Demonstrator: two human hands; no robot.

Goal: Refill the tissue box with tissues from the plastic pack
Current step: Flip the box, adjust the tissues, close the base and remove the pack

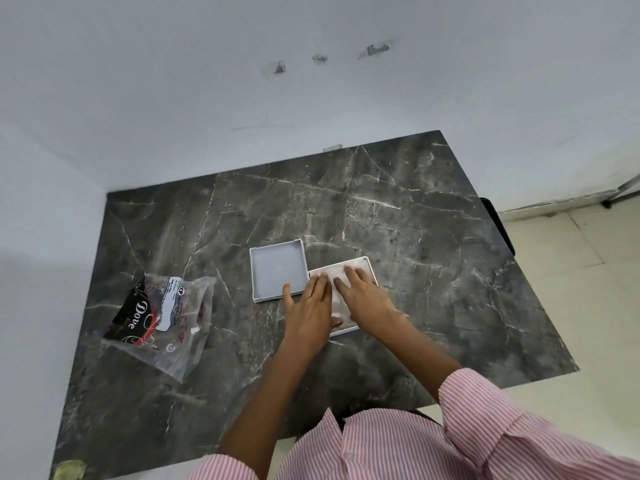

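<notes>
A white square tissue box base (363,263) lies on the dark marble table (415,237), with white tissues (337,301) inside it. My left hand (306,308) and my right hand (365,296) both rest flat on the tissues, fingers spread, pressing down. Just to the left of the base, touching its corner, lies the grey square lid (277,273), upside down and empty. The clear plastic pack (162,317) with a black and red label lies crumpled at the left of the table; it looks flat.
The table stands in a corner, with white walls behind and to the left. Its right edge drops to a tiled floor (571,271). A dark chair edge (498,223) shows past the right side.
</notes>
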